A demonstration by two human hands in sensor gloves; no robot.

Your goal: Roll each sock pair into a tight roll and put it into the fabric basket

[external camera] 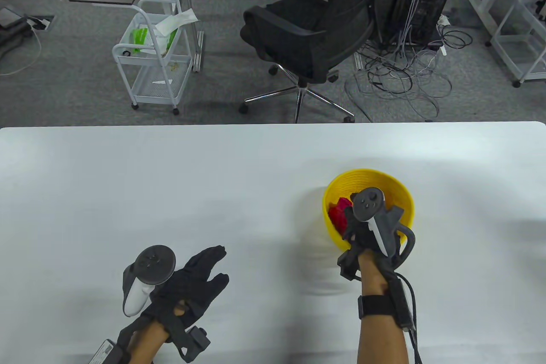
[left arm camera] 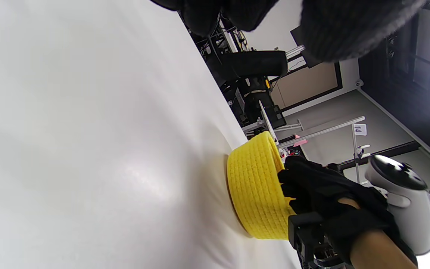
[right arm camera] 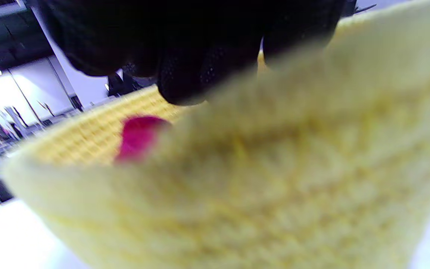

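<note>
White table [external camera: 128, 176], right hand [external camera: 362, 227] fingers inside basket [external camera: 384, 180]

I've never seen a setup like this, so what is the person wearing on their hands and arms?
Both hands wear black fabric gloves. The left hand has a controller-like tracker strapped to its back: dark round top with buttons, white handle. The right hand carries a similar tracker, with a black wrist strap and a black cable trailing down the forearm. The forearms are bare, with no sleeves.
</note>
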